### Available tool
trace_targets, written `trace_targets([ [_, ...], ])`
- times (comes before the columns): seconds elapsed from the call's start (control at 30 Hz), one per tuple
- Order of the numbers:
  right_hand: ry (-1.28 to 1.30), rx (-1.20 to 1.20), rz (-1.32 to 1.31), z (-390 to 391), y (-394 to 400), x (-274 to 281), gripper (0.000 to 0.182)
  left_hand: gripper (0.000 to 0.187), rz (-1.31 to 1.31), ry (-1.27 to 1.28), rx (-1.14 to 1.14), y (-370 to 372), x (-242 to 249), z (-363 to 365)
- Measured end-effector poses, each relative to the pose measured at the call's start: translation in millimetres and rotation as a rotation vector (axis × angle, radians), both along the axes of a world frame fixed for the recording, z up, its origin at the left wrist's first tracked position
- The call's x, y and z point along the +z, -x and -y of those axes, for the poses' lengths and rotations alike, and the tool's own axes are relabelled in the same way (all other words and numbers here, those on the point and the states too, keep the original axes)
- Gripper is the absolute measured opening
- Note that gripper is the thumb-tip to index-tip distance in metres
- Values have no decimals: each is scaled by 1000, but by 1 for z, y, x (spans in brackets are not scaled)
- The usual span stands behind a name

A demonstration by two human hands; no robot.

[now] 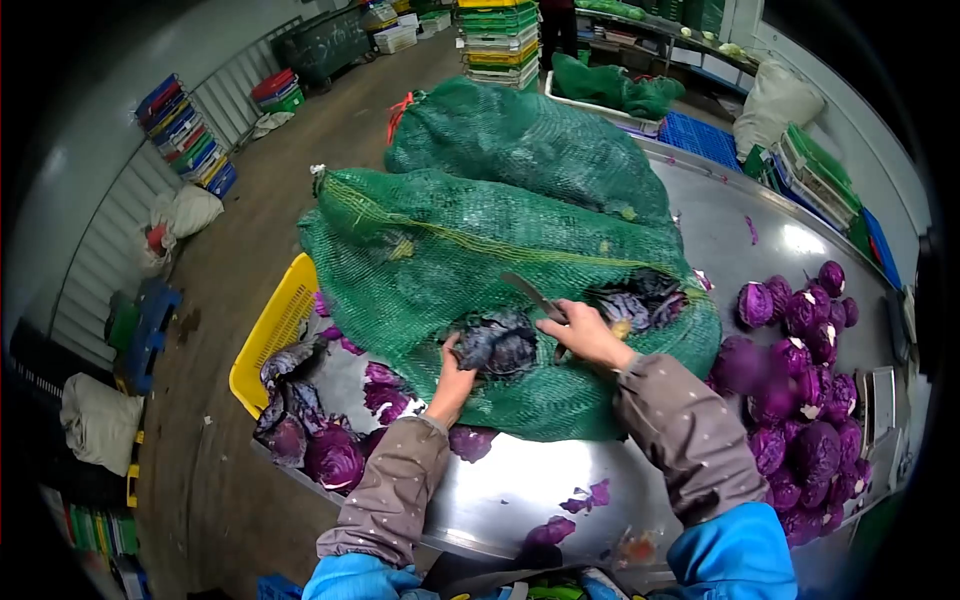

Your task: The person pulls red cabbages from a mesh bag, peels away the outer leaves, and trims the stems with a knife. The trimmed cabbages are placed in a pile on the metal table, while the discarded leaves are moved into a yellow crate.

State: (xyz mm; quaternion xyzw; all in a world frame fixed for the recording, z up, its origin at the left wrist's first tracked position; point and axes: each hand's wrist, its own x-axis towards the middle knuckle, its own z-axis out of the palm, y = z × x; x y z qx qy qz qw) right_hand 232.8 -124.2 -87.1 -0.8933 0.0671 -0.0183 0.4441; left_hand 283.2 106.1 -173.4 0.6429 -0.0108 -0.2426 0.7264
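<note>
My left hand (455, 382) is closed on the near side of a dark red cabbage (497, 343), its outer leaves still around it. In my right hand (592, 335) is a knife (530, 291), with the blade pointing up and left above the cabbage. Both hands are over a green mesh sack (420, 275) lying on the metal table. Just beyond my right hand, another dark cabbage (645, 298) shows at the sack's opening. A second full mesh sack (530, 140) lies behind the first.
Trimmed purple cabbages (815, 450) are heaped on the right of the metal table (600, 470). Loose leaves and a cabbage (335, 458) lie at the left, beside a yellow basket (272, 325). Stacked crates (500, 40) stand at the back; a scale (882, 405) sits at the right edge.
</note>
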Motion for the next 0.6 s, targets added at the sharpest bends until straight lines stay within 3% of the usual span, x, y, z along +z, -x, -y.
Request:
trace_targets([
  [0.07, 72, -24, -212, -18, -25, -22, 54, 64, -20, -55, -19, -9, 7, -7],
  [0.1, -49, -4, -334, -22, -35, -42, 59, 65, -128, -4, -104, -14, 11, -10],
  [0.13, -46, 1, -338, -30, -33, -30, 59, 67, -236, 49, -190, -16, 20, -12],
  [0.2, -317, -89, -363, -40, -22, -6, 59, 73, -254, 122, -195, -11, 37, -17],
  [0.3, -376, -89, -240, -48, 1, 15, 59, 65, -181, 301, -173, 2, 52, -30],
  [0.4, -528, -88, -124, -67, 35, 50, 62, 78, -56, 439, -231, 21, 96, -60],
  [0.43, -494, -70, -26, -73, 47, 46, 65, 98, 24, 374, -217, 20, 85, -70],
  [0.57, -422, 64, 166, -110, 98, 41, 75, 93, -123, 370, -272, 58, 110, -103],
  [0.6, -210, 175, 239, -116, 107, 28, 69, 90, -53, 219, -264, 64, 97, -111],
])
